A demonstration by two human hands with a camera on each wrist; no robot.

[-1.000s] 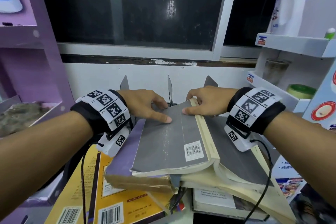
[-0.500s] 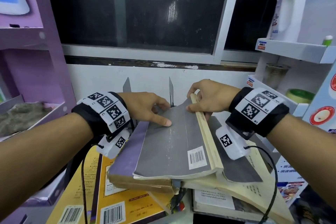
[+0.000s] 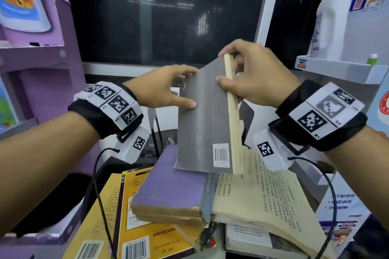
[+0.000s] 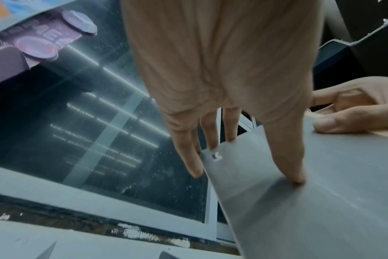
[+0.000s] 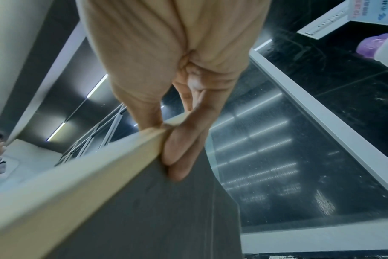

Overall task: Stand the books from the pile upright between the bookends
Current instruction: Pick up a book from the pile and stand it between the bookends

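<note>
While both hands [image 3: 210, 84] pinch its edges, grey book [image 3: 202, 124] raised, tilted

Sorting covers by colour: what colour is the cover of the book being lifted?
Plain grey book, with a white barcode label; clearest in the head view.

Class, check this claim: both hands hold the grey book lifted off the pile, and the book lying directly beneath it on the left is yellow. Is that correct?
One detail is wrong. The head view shows the left hand and right hand holding the grey book lifted off the pile, but the book directly beneath it on the left is the purple book. The yellow book lies lower, under the purple one.
</note>
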